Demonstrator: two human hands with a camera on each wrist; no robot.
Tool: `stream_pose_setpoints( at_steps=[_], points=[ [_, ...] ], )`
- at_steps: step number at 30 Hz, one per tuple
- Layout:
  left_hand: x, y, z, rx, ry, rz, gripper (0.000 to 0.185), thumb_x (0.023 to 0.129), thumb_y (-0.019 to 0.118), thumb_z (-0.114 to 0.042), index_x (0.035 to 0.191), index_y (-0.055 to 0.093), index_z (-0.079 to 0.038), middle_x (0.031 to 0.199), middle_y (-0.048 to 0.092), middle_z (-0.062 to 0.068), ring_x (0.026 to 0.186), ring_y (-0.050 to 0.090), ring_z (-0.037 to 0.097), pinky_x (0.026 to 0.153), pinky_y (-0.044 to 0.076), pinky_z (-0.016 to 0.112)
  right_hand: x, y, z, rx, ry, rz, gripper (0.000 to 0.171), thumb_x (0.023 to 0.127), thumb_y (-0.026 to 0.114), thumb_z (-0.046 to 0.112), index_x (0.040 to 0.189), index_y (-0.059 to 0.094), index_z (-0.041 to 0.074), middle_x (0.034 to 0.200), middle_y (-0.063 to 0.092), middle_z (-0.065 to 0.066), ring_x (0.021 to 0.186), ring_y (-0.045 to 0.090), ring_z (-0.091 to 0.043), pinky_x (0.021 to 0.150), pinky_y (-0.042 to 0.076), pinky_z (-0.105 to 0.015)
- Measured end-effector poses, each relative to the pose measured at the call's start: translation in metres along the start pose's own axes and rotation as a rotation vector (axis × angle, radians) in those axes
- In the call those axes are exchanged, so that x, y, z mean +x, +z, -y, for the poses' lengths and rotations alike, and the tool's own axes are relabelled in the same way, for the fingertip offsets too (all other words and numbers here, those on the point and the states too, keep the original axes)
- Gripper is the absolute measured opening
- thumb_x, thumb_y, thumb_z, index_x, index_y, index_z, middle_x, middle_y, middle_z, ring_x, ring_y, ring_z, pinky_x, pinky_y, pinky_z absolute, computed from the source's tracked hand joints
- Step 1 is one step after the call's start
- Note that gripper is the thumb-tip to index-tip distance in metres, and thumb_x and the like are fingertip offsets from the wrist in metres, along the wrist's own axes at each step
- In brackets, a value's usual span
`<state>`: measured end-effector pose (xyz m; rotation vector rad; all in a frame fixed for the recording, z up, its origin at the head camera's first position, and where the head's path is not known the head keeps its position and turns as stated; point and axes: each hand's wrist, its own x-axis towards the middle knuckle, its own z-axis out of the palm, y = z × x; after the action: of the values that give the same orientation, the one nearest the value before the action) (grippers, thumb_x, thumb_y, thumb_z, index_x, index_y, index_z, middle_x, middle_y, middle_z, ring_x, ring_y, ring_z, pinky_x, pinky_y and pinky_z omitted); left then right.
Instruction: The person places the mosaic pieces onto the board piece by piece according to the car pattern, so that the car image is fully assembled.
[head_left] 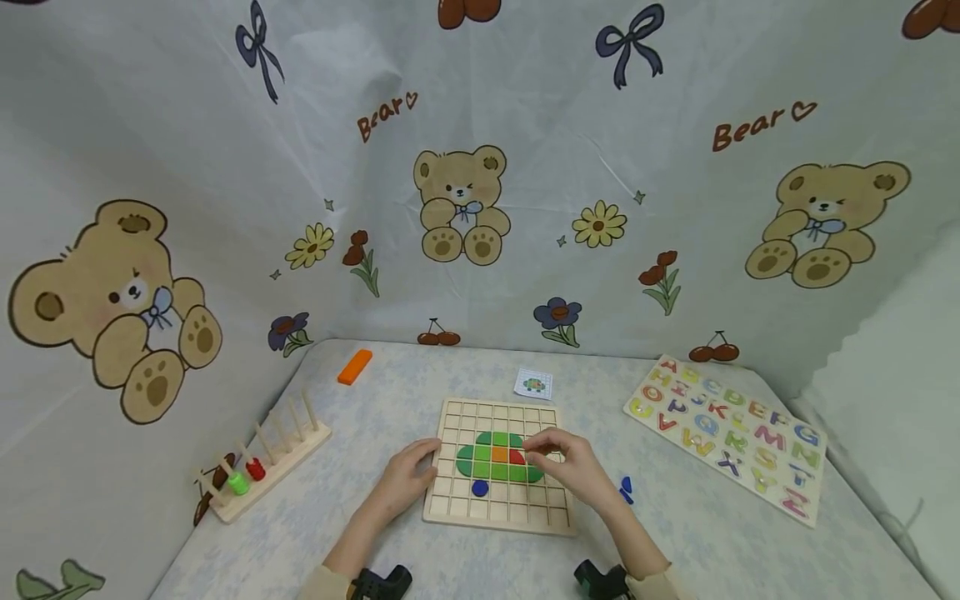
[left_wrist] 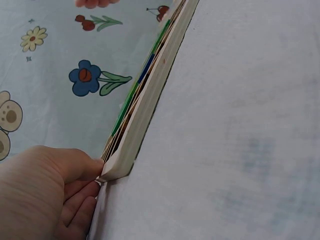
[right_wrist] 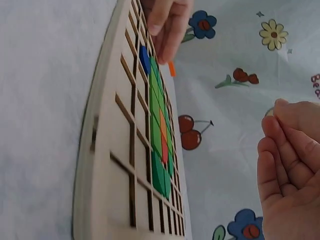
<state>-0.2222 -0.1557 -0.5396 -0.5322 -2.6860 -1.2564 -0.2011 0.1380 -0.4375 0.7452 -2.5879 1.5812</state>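
A wooden grid board (head_left: 495, 512) lies on the table, with green pieces (head_left: 480, 468), an orange piece (head_left: 499, 454) and a red piece (head_left: 517, 457) in its cells. A round blue piece (head_left: 480, 488) sits below the green ones. My left hand (head_left: 408, 475) grips the board's left edge; in the left wrist view its thumb (left_wrist: 82, 167) presses at a corner. Over the board's right side hovers my right hand (head_left: 573, 467), fingertips close together. In the right wrist view that hand (right_wrist: 292, 160) is apart from the board; whether a small piece is between its fingertips cannot be told.
Two small blue pieces (head_left: 626, 490) lie right of the board. A pattern card (head_left: 534, 384) is behind it. An alphabet puzzle board (head_left: 712, 458) lies at right, a peg stand with rings (head_left: 281, 467) at left, and an orange block (head_left: 355, 367) at back left.
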Motion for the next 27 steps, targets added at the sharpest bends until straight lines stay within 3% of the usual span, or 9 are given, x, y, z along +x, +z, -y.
stream_pose_setpoints(
  at_steps=[7, 13, 20, 27],
  points=[
    [-0.001, 0.000, 0.000, -0.004, -0.012, -0.001, 0.044, 0.090, 0.060, -0.005, 0.133, 0.052, 0.001, 0.135, 0.049, 0.017, 0.126, 0.043, 0.033, 0.103, 0.036, 0.049, -0.020, -0.043, -0.017, -0.091, 0.074, -0.170, 0.014, 0.088, 0.065, 0.003, 0.102, 0.068, 0.002, 0.096, 0.066, -0.011, 0.085, 0.061, -0.019, 0.072, 0.052, -0.026],
    [0.000, 0.000, 0.001, 0.008, -0.031, -0.007, 0.044, 0.090, 0.061, -0.007, 0.133, 0.052, 0.000, 0.135, 0.049, 0.015, 0.126, 0.043, 0.032, 0.103, 0.036, 0.047, -0.038, -0.074, -0.059, -0.122, 0.077, -0.251, 0.017, 0.090, 0.065, 0.010, 0.105, 0.067, 0.003, 0.101, 0.066, -0.013, 0.086, 0.061, -0.010, 0.074, 0.051, -0.023],
    [-0.001, 0.000, -0.001, 0.005, -0.024, -0.007, 0.044, 0.090, 0.062, -0.006, 0.132, 0.052, 0.001, 0.134, 0.050, 0.016, 0.126, 0.044, 0.033, 0.102, 0.036, 0.049, -0.052, -0.089, -0.086, -0.085, 0.183, -0.247, 0.025, 0.092, 0.063, 0.015, 0.111, 0.065, -0.002, 0.106, 0.064, -0.018, 0.089, 0.060, -0.009, 0.074, 0.052, -0.022],
    [0.002, 0.001, -0.002, -0.027, -0.084, 0.008, 0.044, 0.090, 0.062, -0.009, 0.132, 0.054, -0.002, 0.135, 0.050, 0.012, 0.127, 0.043, 0.029, 0.105, 0.034, 0.047, -0.061, -0.089, -0.103, -0.096, 0.285, -0.206, 0.023, 0.093, 0.061, 0.008, 0.113, 0.064, -0.002, 0.108, 0.065, -0.015, 0.093, 0.059, -0.010, 0.077, 0.051, -0.023]
  ],
)
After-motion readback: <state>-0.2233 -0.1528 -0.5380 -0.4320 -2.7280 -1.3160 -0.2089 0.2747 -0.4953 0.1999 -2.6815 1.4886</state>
